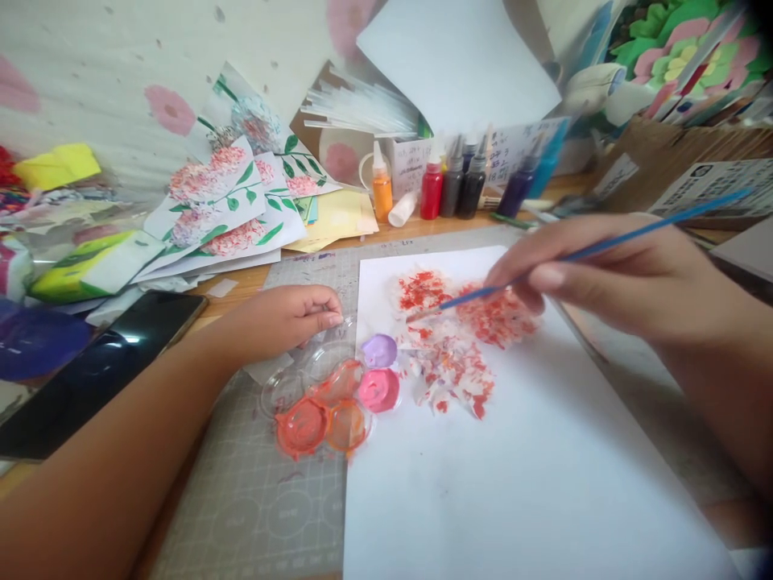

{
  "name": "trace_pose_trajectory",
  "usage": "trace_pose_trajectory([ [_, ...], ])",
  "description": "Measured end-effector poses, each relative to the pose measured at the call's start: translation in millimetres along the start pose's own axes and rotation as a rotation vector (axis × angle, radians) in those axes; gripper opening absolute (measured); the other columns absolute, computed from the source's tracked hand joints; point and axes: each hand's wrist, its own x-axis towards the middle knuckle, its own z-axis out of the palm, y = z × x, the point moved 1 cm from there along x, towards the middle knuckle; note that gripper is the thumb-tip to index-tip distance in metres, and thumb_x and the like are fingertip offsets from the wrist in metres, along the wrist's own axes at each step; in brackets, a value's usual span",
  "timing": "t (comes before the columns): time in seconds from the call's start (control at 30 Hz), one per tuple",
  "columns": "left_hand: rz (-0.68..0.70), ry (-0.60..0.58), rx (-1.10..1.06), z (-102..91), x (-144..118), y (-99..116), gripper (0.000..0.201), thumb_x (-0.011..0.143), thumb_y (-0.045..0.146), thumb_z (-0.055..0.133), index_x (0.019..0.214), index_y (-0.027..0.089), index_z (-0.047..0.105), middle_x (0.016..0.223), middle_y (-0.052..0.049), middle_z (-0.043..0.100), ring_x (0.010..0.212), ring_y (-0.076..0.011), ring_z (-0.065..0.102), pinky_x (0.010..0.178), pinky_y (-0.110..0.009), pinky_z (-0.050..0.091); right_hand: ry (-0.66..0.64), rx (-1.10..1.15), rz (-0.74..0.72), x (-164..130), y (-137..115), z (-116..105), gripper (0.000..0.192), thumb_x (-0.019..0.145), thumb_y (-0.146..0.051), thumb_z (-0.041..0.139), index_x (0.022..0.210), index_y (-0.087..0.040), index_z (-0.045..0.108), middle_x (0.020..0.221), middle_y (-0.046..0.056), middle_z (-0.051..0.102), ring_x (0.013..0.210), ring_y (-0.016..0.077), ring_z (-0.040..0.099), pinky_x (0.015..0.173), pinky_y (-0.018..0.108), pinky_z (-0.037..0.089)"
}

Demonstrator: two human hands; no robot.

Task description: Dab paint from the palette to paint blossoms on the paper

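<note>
**Two hands, one brush: red blooms spread across a white sheet**

Two bare hands work at a crowded craft surface (290,266). The right hand (628,278) pinches a thin blue brush (580,256) between thumb and fingers, which are closed on the handle about midway along; the bristle end rests on a patch of red dabs (477,314) in the upper part of a white sheet (531,467). The left hand (290,316), fingers curled together, presses on the far edge of a clear palette (329,395) that sits just beside the sheet's left edge, on a grey cutting mat (254,499). The palette's wells hold orange-red, pink and lilac paint.

The brush looks light and stiff, easily steered from a mid-handle pinch; gripping nearer the bristles would likely give finer control. The sheet appears thin and limp, and the wet red marks would probably smear if touched. The palette seems a light, slippery plastic, best held by its rim, clear of the paint.

Behind, a row of paint bottles (450,189) stands at the back of the surface. Finished flower paintings (233,205) lie fanned to the left, and a dark phone (97,370) rests beside the left forearm.
</note>
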Motion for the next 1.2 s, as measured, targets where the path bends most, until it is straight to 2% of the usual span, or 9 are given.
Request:
trace_pose_trajectory([
  [0.07,0.012,0.002,0.0,0.2,-0.1,-0.2,0.035,0.084,0.057,0.045,0.084,0.024,0.058,0.069,0.002,0.064,0.057,-0.0153,0.058,0.061,-0.029,0.043,-0.104,0.008,0.032,0.9,1.7,3.6,0.016,0.09,-0.028,0.059,0.084,-0.016,0.068,0.064,0.001,0.061,0.054,0.0054,0.056,0.048,0.016,0.047],
  [0.23,0.015,-0.001,0.029,-0.2,-2.1,1.6,0.033,0.086,0.053,0.043,0.083,0.024,0.058,0.061,0.003,0.062,0.057,-0.0162,0.058,0.061,-0.029,0.043,0.072,0.058,0.062,-0.5,8.2,4.5,0.016,0.094,-0.035,0.055,0.093,-0.022,0.066,0.073,0.0,0.061,0.064,0.0038,0.058,0.056,0.013,0.048],
  [0.37,0.005,0.006,0.023,1.1,-1.5,0.9,0.034,0.085,0.054,0.044,0.086,0.024,0.06,0.061,0.003,0.062,0.055,-0.0156,0.058,0.059,-0.028,0.042,-0.085,0.046,0.101,-2.6,8.8,5.1,0.022,0.091,-0.035,0.059,0.086,-0.016,0.068,0.066,0.003,0.062,0.056,0.0078,0.059,0.049,0.017,0.049],
  [0.5,0.003,0.02,0.007,2.6,-0.7,0.2,0.035,0.084,0.055,0.045,0.087,0.024,0.06,0.063,0.003,0.063,0.055,-0.0151,0.058,0.059,-0.028,0.042,0.069,0.055,0.088,-4.9,2.5,3.7,0.02,0.095,-0.035,0.054,0.094,-0.021,0.068,0.074,0.003,0.064,0.067,0.006,0.063,0.057,0.013,0.051],
  [0.63,0.013,0.015,-0.008,3.2,-1.4,0.4,0.036,0.084,0.056,0.045,0.087,0.024,0.06,0.068,0.003,0.065,0.054,-0.0142,0.059,0.058,-0.027,0.041,-0.022,0.045,0.097,-5.9,2.5,4.2,0.019,0.09,-0.031,0.061,0.085,-0.017,0.072,0.068,0.005,0.064,0.061,0.0084,0.063,0.053,0.015,0.051],
  [0.73,0.016,0.026,-0.005,2.7,-2.0,1.2,0.035,0.084,0.056,0.046,0.086,0.024,0.06,0.068,0.003,0.065,0.054,-0.014,0.059,0.058,-0.026,0.042,0.059,0.08,0.062,-6.2,6.9,1.4,0.02,0.094,-0.033,0.055,0.096,-0.025,0.073,0.073,0.003,0.066,0.066,0.0077,0.064,0.057,0.015,0.053],
  [0.9,0.025,0.029,0.015,1.2,-3.3,5.1,0.033,0.084,0.053,0.046,0.085,0.024,0.061,0.062,0.004,0.063,0.053,-0.0136,0.059,0.058,-0.026,0.041,-0.11,0.1,0.074,-6.4,10.0,-2.0,0.016,0.09,-0.026,0.061,0.09,-0.022,0.076,0.074,0.005,0.069,0.063,0.0114,0.067,0.056,0.016,0.056],
  [1.0,0.022,0.028,0.018,0.8,-3.7,6.6,0.032,0.085,0.052,0.046,0.085,0.024,0.061,0.062,0.005,0.063,0.054,-0.0134,0.059,0.059,-0.026,0.04,-0.045,0.127,0.045,-5.8,11.1,-6.3,0.018,0.092,-0.034,0.059,0.098,-0.033,0.075,0.08,0.003,0.07,0.074,0.0104,0.069,0.061,0.015,0.056],
  [1.2,-0.005,0.018,-0.005,2.2,-2.5,4.1,0.033,0.084,0.054,0.046,0.085,0.025,0.06,0.066,0.005,0.064,0.054,-0.0134,0.058,0.06,-0.027,0.041,-0.092,0.175,0.112,-2.9,18.2,-12.2,0.016,0.088,-0.031,0.064,0.086,-0.022,0.077,0.076,0.007,0.069,0.068,0.0125,0.068,0.056,0.016,0.056],
])
